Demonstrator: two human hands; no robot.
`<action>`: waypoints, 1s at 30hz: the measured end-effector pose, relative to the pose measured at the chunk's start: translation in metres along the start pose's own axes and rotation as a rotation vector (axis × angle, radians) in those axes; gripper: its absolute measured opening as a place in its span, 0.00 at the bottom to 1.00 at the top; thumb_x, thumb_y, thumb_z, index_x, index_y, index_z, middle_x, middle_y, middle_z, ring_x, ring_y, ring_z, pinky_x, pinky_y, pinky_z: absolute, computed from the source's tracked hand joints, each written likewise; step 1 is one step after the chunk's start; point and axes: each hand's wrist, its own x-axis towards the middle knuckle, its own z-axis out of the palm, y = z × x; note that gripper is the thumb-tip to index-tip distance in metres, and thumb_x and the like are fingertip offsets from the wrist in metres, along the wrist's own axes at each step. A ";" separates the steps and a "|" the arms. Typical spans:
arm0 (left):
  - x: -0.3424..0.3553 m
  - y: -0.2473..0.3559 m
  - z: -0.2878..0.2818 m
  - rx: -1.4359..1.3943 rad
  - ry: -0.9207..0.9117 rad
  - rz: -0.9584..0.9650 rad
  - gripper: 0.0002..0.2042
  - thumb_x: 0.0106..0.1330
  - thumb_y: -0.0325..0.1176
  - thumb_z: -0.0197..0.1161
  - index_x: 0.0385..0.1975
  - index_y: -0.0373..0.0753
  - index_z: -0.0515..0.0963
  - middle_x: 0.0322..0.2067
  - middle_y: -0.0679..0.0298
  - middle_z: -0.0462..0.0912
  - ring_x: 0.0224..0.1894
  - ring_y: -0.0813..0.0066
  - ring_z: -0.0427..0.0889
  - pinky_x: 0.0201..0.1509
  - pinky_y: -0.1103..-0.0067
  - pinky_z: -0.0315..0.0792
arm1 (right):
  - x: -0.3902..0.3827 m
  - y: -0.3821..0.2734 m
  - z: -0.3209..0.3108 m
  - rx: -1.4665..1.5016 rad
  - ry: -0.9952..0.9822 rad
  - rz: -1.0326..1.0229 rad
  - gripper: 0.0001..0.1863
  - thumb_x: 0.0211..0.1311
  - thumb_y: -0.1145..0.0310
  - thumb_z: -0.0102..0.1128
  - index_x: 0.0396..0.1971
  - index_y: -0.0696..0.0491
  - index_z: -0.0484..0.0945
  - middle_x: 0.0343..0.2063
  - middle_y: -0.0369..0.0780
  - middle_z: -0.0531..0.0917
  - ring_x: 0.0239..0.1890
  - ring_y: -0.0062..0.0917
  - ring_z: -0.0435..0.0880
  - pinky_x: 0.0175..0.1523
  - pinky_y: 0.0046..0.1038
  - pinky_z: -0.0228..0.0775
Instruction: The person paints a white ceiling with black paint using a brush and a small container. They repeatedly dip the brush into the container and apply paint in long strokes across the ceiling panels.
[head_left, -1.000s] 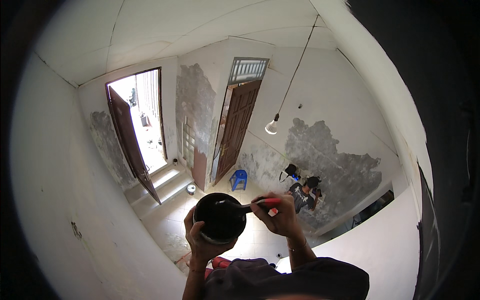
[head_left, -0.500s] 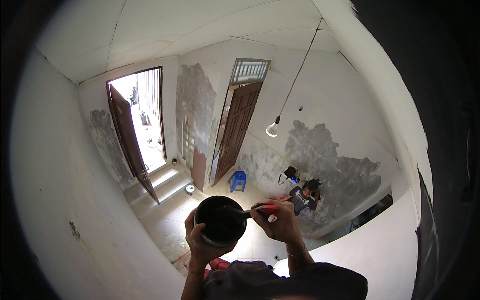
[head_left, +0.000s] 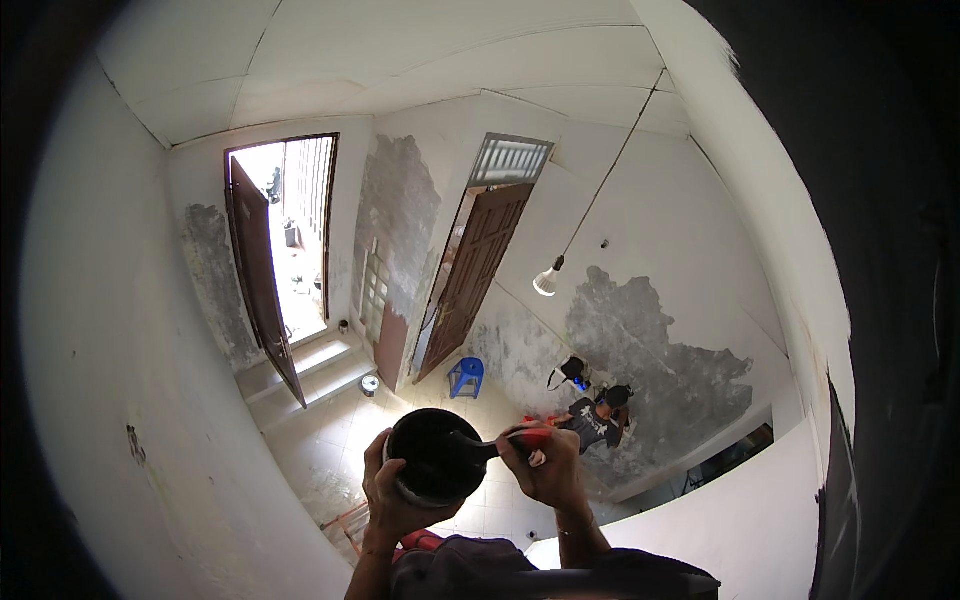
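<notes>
My left hand is wrapped round the side of a round paint tub, thumb by its rim. Its inside is black, and the level of what it contains cannot be made out. My right hand grips the red handle of a paintbrush, just right of the tub. The brush's dark neck crosses the rim, and its head is down inside, lost against the black. Both hands are high above the floor, close in front of my body.
Below to the right, another person is by a wall with grey bare patches. A blue stool and small can stand on the floor. A bulb hangs from a cord. A white wall edge curves at lower right; black paint covers the far right.
The view has tilted slightly, so the room sits a little lower. My hands, the tub and the brush have shifted slightly down in the picture; both grips stay the same.
</notes>
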 end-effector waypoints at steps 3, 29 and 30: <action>0.002 -0.001 -0.001 0.001 0.003 0.007 0.57 0.35 0.44 0.92 0.67 0.55 0.59 0.65 0.43 0.70 0.66 0.43 0.75 0.69 0.54 0.74 | 0.001 -0.002 0.000 0.038 0.006 0.016 0.06 0.65 0.73 0.75 0.36 0.58 0.86 0.27 0.41 0.90 0.26 0.20 0.89 0.32 0.23 0.78; 0.004 0.001 -0.008 -0.040 -0.019 0.022 0.57 0.34 0.45 0.93 0.67 0.55 0.60 0.65 0.43 0.72 0.66 0.42 0.76 0.69 0.54 0.74 | 0.001 -0.004 0.005 0.022 -0.052 0.006 0.05 0.67 0.74 0.72 0.36 0.59 0.83 0.26 0.41 0.88 0.23 0.19 0.85 0.29 0.22 0.74; 0.004 0.001 -0.009 -0.039 -0.031 0.028 0.57 0.34 0.45 0.93 0.67 0.56 0.60 0.65 0.43 0.72 0.67 0.42 0.76 0.69 0.54 0.74 | 0.001 -0.004 0.005 0.020 -0.039 -0.013 0.06 0.67 0.74 0.72 0.36 0.59 0.83 0.26 0.40 0.88 0.23 0.19 0.85 0.29 0.22 0.74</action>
